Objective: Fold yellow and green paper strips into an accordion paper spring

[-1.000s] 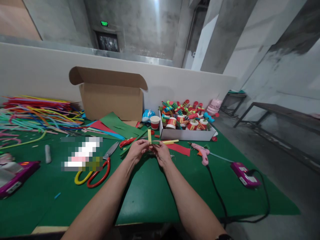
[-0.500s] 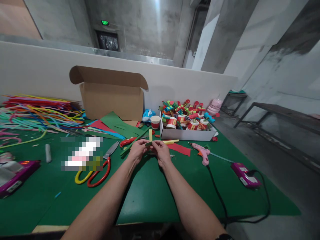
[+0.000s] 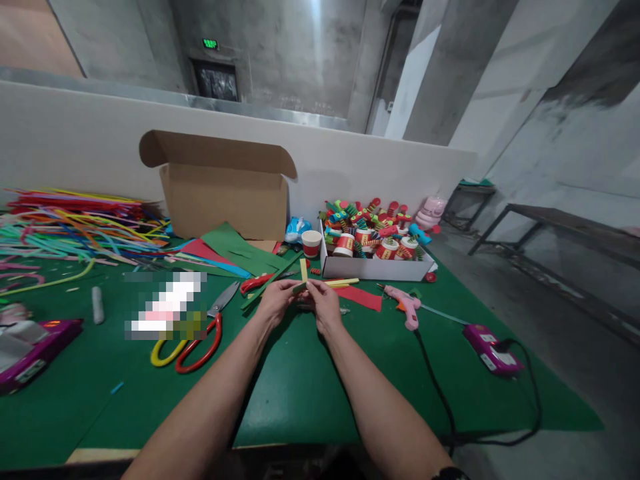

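Note:
My left hand point(image 3: 277, 305) and my right hand point(image 3: 324, 305) meet over the table, fingers pinched together on paper strips. Between the fingertips runs a green paper strip point(image 3: 299, 289), and a yellow paper strip point(image 3: 303, 269) stands up from it, so the two cross. Just beyond the right hand lie more yellow strips point(image 3: 345, 283) and a red paper piece point(image 3: 364, 298). Left of the left hand are long green strips point(image 3: 253, 301) and a red-handled tool point(image 3: 255, 284). A paper cup point(image 3: 311, 245) stands behind the hands.
Large scissors point(image 3: 214, 325) lie at the left. A pink glue gun point(image 3: 406, 305) with its cable rests right, near a purple power strip point(image 3: 493, 350). Behind stand a white box point(image 3: 377, 270) of decorated cups and a cardboard box point(image 3: 225, 200). Coloured pipe cleaners point(image 3: 80, 227) fill the far left.
Both hands stay nearly in place, still holding the strips. The green strip has tilted slightly, its right end higher, and the yellow strip leans a little differently.

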Tool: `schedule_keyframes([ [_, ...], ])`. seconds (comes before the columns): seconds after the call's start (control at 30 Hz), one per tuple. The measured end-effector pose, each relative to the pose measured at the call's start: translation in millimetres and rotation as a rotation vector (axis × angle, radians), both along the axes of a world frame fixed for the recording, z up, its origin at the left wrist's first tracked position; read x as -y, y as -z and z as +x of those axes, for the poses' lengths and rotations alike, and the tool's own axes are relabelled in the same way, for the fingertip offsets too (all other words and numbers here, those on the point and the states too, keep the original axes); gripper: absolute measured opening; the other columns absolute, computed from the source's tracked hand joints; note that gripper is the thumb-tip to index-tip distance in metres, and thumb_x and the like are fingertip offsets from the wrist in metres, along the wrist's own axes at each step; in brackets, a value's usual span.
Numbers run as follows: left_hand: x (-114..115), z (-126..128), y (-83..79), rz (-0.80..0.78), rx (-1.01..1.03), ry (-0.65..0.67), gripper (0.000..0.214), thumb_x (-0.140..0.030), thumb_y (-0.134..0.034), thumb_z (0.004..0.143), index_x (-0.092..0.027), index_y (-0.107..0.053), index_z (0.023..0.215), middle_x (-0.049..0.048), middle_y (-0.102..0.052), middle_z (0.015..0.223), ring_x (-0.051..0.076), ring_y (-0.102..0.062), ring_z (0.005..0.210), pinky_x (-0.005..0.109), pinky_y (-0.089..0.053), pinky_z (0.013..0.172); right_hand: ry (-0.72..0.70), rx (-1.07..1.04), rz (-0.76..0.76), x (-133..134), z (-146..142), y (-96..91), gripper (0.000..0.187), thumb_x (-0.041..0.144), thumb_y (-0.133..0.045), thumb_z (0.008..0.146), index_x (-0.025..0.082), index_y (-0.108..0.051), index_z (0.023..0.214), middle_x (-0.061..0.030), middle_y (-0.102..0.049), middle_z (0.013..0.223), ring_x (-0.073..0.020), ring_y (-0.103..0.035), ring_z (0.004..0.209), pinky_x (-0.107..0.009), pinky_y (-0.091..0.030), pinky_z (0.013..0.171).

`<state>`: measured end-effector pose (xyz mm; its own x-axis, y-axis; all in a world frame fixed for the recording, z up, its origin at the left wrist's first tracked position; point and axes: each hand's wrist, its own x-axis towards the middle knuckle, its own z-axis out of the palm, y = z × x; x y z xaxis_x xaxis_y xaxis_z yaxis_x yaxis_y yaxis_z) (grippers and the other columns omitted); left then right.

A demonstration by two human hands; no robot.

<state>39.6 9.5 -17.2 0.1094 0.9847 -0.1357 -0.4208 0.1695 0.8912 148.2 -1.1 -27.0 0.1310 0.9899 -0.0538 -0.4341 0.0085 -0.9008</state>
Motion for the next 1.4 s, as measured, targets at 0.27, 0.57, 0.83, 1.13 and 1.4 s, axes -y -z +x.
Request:
schedule_keyframes([
  [0.27,8.0,5.2,-4.9,0.072,0.026,0.105,0.044,-0.021,-0.082,0.048,-0.015,-0.068,0.089,0.0056,-0.069,0.078,0.013,-0.062,0.066,0.021,-0.043,0.056,0.135,-0.004,0.055,-3.5,2.9,0.1,0.022,0.033,-0.07,0.059,0.019,-0.062,0.075,0.0033,-0.063,0.062,-0.0114,-0.058,0.058,-0.025,-0.049,0.062],
  [0.57,1.2,1.3,2.1,0.1,0.004,-0.038,0.035,-0.037,-0.081,0.048,-0.012,-0.063,0.066,0.0012,-0.061,0.058,0.008,-0.052,0.051,0.021,-0.038,0.052,-0.019,0.032,0.058,2.3,0.9,-8.1,0.022,0.024,-0.072,0.057,0.018,-0.065,0.077,0.0031,-0.065,0.064,-0.0113,-0.061,0.061,-0.026,-0.05,0.069],
  [0.83,0.3,0.7,4.2,0.144,-0.155,-0.052,0.035,-0.039,-0.08,0.051,-0.013,-0.064,0.068,0.0013,-0.061,0.059,0.009,-0.05,0.052,0.021,-0.037,0.051,-0.03,0.048,-0.023,1.0,4.7,-7.5,0.03,0.034,-0.076,0.054,0.016,-0.066,0.075,0.0022,-0.065,0.059,-0.0125,-0.061,0.057,-0.027,-0.051,0.067],
  [1.13,0.1,0.1,3.6,0.15,-0.12,-0.082,0.035,-0.042,-0.078,0.05,-0.014,-0.061,0.062,-0.0022,-0.055,0.053,0.008,-0.045,0.048,0.021,-0.034,0.049,-0.024,0.086,-0.035,-2.8,6.7,-4.0,0.027,0.034,-0.076,0.053,0.017,-0.063,0.069,0.003,-0.064,0.055,-0.0113,-0.06,0.051,-0.026,-0.051,0.061],
  [1.4,2.4,-2.2,-3.4,0.189,-0.221,-0.116,0.032,-0.041,-0.076,0.052,-0.014,-0.061,0.06,-0.0032,-0.051,0.049,0.007,-0.042,0.046,0.02,-0.031,0.047,-0.036,0.154,-0.002,0.8,7.3,-8.8,0.027,0.034,-0.075,0.054,0.015,-0.065,0.071,0.002,-0.065,0.058,-0.0133,-0.062,0.055,-0.027,-0.052,0.061],
])
